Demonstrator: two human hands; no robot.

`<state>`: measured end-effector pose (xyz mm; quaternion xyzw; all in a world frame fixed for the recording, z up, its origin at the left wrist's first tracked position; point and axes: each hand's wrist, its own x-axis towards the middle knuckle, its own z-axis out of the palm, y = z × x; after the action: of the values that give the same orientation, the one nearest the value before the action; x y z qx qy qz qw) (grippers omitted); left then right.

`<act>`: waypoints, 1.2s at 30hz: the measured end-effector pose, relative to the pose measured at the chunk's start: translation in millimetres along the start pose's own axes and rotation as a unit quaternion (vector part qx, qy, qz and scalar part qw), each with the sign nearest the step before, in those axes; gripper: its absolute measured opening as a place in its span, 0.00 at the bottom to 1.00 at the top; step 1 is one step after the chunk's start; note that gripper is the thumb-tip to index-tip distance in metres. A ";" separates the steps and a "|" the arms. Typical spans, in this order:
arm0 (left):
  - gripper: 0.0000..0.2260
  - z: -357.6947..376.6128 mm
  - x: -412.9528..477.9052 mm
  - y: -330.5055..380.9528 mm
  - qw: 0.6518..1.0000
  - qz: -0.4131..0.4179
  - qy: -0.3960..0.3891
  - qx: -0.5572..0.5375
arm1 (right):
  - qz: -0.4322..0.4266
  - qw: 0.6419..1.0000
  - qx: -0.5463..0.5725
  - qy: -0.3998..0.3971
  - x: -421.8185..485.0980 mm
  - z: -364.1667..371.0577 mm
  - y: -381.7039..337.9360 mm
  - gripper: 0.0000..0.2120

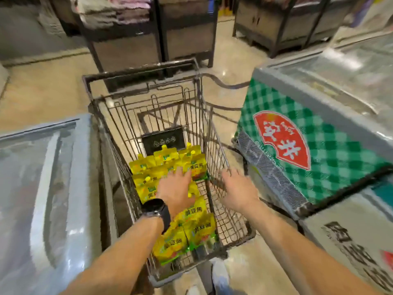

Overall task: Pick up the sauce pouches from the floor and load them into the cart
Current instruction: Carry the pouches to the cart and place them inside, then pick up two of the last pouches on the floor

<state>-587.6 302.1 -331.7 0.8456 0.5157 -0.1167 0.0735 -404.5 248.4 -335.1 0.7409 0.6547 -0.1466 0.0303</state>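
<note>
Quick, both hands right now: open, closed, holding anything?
Left hand: open, flat on the sauce pouches in the cart.
Right hand: open, empty, at the cart's side.

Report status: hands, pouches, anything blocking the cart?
Left hand flat on the yellow sauce pouches inside the cart, open. Right hand open at the cart's right wall, empty. Freezers close on both sides.

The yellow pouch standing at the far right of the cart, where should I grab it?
Grip the pouch by its top edge beside the spout, coming straight down from above. It stands nearly upright against the cart's right wire wall, neighbours crowding its left, so only the top is free.
</note>
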 end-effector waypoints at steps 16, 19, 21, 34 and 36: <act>0.36 -81.5 -98.0 303.5 0.894 0.407 0.074 0.175 | 0.428 0.894 0.052 0.124 -338.3 -18.7 180.3 0.34; 0.34 -67.2 -145.6 370.0 0.859 0.467 0.095 0.185 | 0.506 0.847 0.084 0.137 -427.9 1.1 200.9 0.35; 0.34 -57.8 -180.4 410.8 0.840 0.499 0.102 0.188 | 0.558 0.815 0.096 0.119 -490.7 16.9 213.5 0.36; 0.29 10.7 -441.7 628.5 0.658 0.722 0.083 0.197 | 0.770 0.593 0.189 0.139 -818.3 120.0 191.5 0.39; 0.28 23.7 -487.7 652.4 0.610 0.762 0.085 0.202 | 0.803 0.541 0.203 0.143 -863.1 135.5 169.2 0.38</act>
<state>-225.3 -419.0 -218.7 0.9331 -0.3472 -0.0479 -0.0808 -349.0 -637.3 -267.8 0.9539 -0.2667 -0.0820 -0.1105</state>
